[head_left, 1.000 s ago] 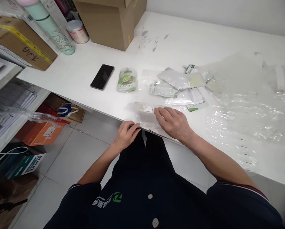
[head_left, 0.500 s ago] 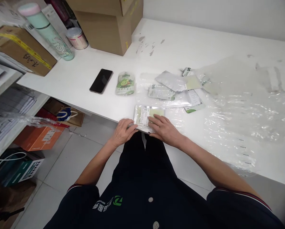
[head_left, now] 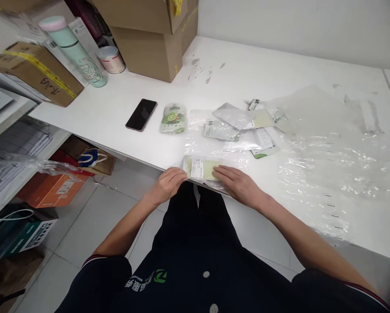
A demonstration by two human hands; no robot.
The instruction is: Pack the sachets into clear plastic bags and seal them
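A flat clear packet with a pale green insert and a white label (head_left: 201, 168) lies at the near edge of the white table (head_left: 247, 74). My left hand (head_left: 168, 185) pinches its left end at the table edge, fingers curled. My right hand (head_left: 238, 184) lies on the packet's right part, fingers stretched flat and pressing it down. Just beyond it rest several similar packets (head_left: 234, 126) and a green kiwi-print pouch (head_left: 173, 117).
A black phone (head_left: 141, 114) lies left of the pouch. Crumpled clear plastic film (head_left: 338, 152) covers the table's right side. Cardboard boxes (head_left: 155, 30), a mint flask (head_left: 74, 50) and a small tin (head_left: 111, 58) stand at the back left. Boxes sit on the floor left.
The packet has turned from a blurred, lifted state to lying flat with its label up. Both hands have closed in on its ends at the table edge.
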